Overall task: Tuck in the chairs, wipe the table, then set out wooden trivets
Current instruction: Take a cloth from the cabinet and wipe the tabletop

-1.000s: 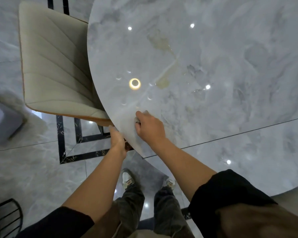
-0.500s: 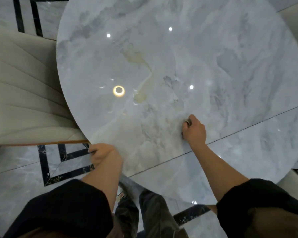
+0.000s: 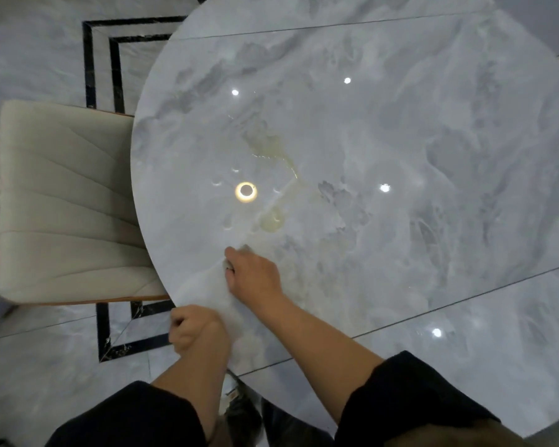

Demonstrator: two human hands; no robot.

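Your right hand [image 3: 255, 279] lies knuckles-up on the round grey marble-patterned table [image 3: 400, 140]. Its fingers [image 3: 231, 262] are curled tight and bunched over what looks like a pale thin cloth [image 3: 207, 295], though the fabric blends with the stone and its outline is uncertain. That low, pressed grip suits a wiping stroke, since the weight goes through the knuckles and the cloth stays flat under them. From those fingers the pale strip appears to trail back toward you and to the left. Its long axis would then run diagonally from the fingertips to the table's near rim, where your left hand [image 3: 196, 330] sits. The left fingers [image 3: 178, 322] are curled at that rim, but you cannot tell whether they pinch the cloth's tail, brace on the edge or hold nothing. A hand there would plausibly steady you or catch what gets swept off. Just ahead of your right fingertips, and a little to their right, lie yellowish smears [image 3: 271, 221], so the wiping looks unfinished. Left of both hands, the cream ribbed upholstered chair [image 3: 65, 201] has its seat slid partly under the rim, its ribs running across your view. No wooden trivets are in sight.
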